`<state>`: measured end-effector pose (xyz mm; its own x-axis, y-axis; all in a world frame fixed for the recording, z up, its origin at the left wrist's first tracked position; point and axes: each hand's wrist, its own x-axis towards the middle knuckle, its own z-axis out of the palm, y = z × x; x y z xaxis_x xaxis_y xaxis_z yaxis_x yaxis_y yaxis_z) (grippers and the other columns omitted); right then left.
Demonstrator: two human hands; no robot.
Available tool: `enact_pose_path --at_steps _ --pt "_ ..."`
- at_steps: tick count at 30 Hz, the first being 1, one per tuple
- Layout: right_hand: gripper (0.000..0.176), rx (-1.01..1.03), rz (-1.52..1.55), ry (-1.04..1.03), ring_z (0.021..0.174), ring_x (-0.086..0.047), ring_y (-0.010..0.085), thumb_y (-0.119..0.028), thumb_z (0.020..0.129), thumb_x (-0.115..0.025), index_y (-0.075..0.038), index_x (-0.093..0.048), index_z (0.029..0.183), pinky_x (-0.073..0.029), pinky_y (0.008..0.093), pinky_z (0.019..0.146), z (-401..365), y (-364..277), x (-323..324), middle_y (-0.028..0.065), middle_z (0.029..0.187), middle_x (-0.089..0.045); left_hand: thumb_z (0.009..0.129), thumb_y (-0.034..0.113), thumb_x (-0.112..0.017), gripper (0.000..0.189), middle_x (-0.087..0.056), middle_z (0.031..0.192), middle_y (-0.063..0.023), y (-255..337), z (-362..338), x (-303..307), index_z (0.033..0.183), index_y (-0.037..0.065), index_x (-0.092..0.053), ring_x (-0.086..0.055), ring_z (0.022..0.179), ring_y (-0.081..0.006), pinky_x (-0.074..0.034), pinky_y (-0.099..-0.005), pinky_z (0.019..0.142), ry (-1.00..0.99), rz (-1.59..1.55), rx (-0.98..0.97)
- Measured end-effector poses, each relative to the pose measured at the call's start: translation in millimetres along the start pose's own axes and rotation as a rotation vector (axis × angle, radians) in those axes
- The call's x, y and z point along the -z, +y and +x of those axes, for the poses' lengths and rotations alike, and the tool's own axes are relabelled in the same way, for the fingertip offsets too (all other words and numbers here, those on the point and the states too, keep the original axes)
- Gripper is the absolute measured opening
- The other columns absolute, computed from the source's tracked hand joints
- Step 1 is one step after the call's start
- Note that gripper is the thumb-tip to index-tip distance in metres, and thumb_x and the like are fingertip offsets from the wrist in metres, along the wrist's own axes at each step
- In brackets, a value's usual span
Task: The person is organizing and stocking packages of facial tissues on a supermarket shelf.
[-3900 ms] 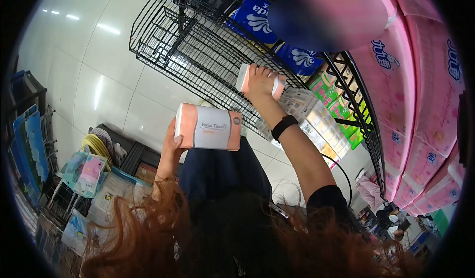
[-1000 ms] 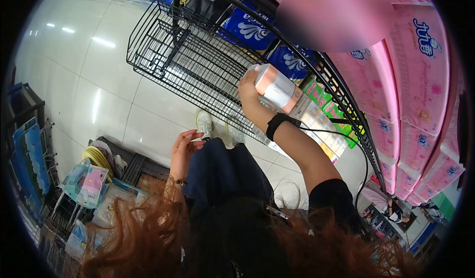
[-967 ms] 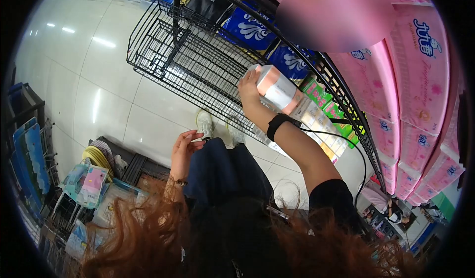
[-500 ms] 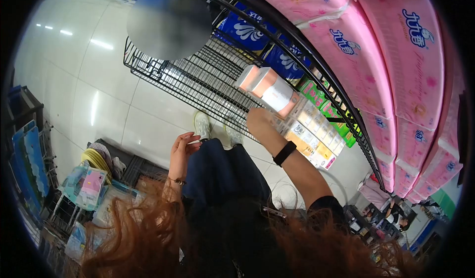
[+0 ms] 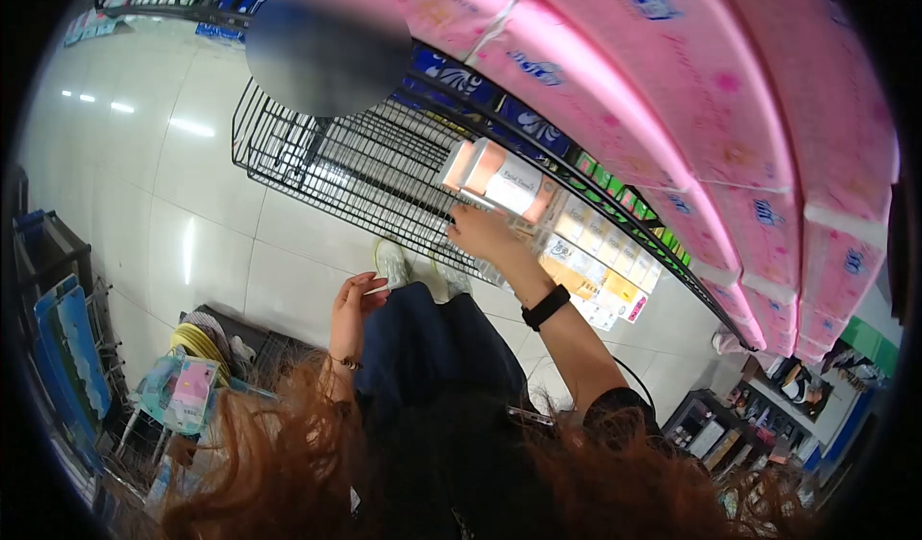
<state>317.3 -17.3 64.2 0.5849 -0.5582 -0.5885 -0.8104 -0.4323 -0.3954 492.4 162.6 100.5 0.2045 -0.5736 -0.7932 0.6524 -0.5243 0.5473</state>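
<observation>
My left hand hovers over my lap with bent fingers. A thin white thing shows between its fingertips, too small to name. My right hand, a black band on its wrist, is at the front edge of the wire shelf. Its fingers are curled just in front of the orange-and-white facial tissue packs; what they grip, if anything, is hidden. Beside that hand, several clear-wrapped white and yellow packs lie in rows on the shelf.
Pink tissue packs fill the upper shelf, overhanging on the right. Blue packs and green packs stand behind the lower shelf. A rack with blue goods and a pink package are at left. Tiled floor lies between.
The view has shifted, and the pink packs now cover more of the top. My right hand has moved left along the shelf front, its fingers now showing. My left hand keeps much the same pose.
</observation>
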Motion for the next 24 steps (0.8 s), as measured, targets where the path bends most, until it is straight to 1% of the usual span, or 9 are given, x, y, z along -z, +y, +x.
enact_pose_path --at_steps 5,8,10,13,17,19,21,22,24 --pt "0.027 0.073 -0.041 0.003 0.080 -0.060 0.0327 -0.024 0.079 -0.050 -0.001 -0.052 0.093 -0.049 0.0434 0.068 -53 -31 -13 0.0162 0.089 -0.058 0.090 0.025 -0.041 0.036 -0.059 0.105 -0.0150 7 -9 -1 0.113 -0.002 -0.047 -0.059 0.086 -0.0186 -0.046 -0.0289 0.078 -0.082 -0.088 -0.082" --pt "0.025 0.179 -0.149 0.005 0.074 -0.061 0.0326 -0.022 0.077 -0.049 -0.001 -0.056 0.090 -0.049 0.0428 0.063 -106 -49 -2 0.0157 0.079 -0.061 0.090 0.027 -0.043 0.036 -0.059 0.103 -0.0143 21 -22 -4 0.112 -0.001 -0.049 -0.058 0.084 -0.0181 -0.046 -0.0296 0.078 -0.110 -0.053 -0.138" --pt "0.021 0.089 -0.005 -0.067 0.073 -0.061 0.0338 -0.021 0.076 -0.051 -0.002 -0.058 0.084 -0.049 0.0448 0.061 -138 -56 10 0.0157 0.080 -0.062 0.091 0.030 -0.044 0.036 -0.060 0.100 -0.0130 36 -36 -13 0.110 0.001 -0.051 -0.058 0.084 -0.0170 -0.046 -0.0290 0.078 -0.152 0.036 -0.202" --pt "0.027 0.120 -0.073 0.060 0.072 -0.061 0.0330 -0.026 0.080 -0.052 -0.003 -0.055 0.094 -0.049 0.0443 0.063 -182 -40 6 0.0139 0.086 -0.061 0.091 0.031 -0.045 0.036 -0.061 0.098 -0.0116 49 -43 -22 0.108 0.001 -0.052 -0.059 0.082 -0.0169 -0.047 -0.0276 0.074 -0.194 0.132 -0.269" --pt "0.037 -0.044 -0.010 0.322 0.077 -0.059 0.0350 -0.033 0.085 -0.048 -0.003 -0.050 0.105 -0.049 0.0455 0.066 -257 -9 9 0.0179 0.092 -0.059 0.086 0.028 -0.050 0.032 -0.063 0.087 -0.0130 53 -39 -45 0.101 0.000 -0.053 -0.062 0.072 -0.0197 -0.050 -0.0271 0.063 -0.193 0.214 -0.216" --pt "0.040 -0.158 0.034 0.307 0.081 -0.059 0.0362 -0.035 0.085 -0.045 -0.003 -0.049 0.109 -0.049 0.0462 0.068 -302 3 20 0.0189 0.096 -0.058 0.087 0.035 -0.050 0.042 -0.061 0.095 -0.0159 54 -43 -68 0.108 -0.001 -0.050 -0.061 0.081 -0.0234 -0.049 -0.0323 0.067 -0.263 0.344 -0.187" --pt "0.042 -0.284 0.155 0.296 0.085 -0.059 0.0370 -0.037 0.086 -0.045 -0.004 -0.048 0.111 -0.048 0.0461 0.073 -340 26 9 0.0196 0.100 -0.058 0.088 0.031 -0.048 0.038 -0.061 0.092 -0.0168 31 -18 -74 0.107 -0.002 -0.050 -0.061 0.079 -0.0235 -0.050 -0.0313 0.067 -0.495 0.227 -0.138" --pt "0.042 -0.274 0.150 0.319 0.085 -0.059 0.0370 -0.037 0.086 -0.045 -0.004 -0.048 0.111 -0.048 0.0461 0.073 -358 37 9 0.0196 0.100 -0.058 0.089 0.027 -0.046 0.034 -0.062 0.092 -0.0163 39 -62 -114 0.107 -0.001 -0.050 -0.061 0.078 -0.0227 -0.050 -0.0292 0.067 -0.358 0.433 -0.178" --pt "0.044 -0.430 0.199 0.320 0.090 -0.058 0.0373 -0.037 0.086 -0.046 -0.004 -0.047 0.114 -0.046 0.0450 0.079 -398 53 0 0.0198 0.103 -0.058 0.089 0.026 -0.046 0.031 -0.062 0.090 -0.0149 22 -77 -156 0.105 0.000 -0.050 -0.062 0.077 -0.0213 -0.050 -0.0280 0.065 -0.428 0.438 -0.189"
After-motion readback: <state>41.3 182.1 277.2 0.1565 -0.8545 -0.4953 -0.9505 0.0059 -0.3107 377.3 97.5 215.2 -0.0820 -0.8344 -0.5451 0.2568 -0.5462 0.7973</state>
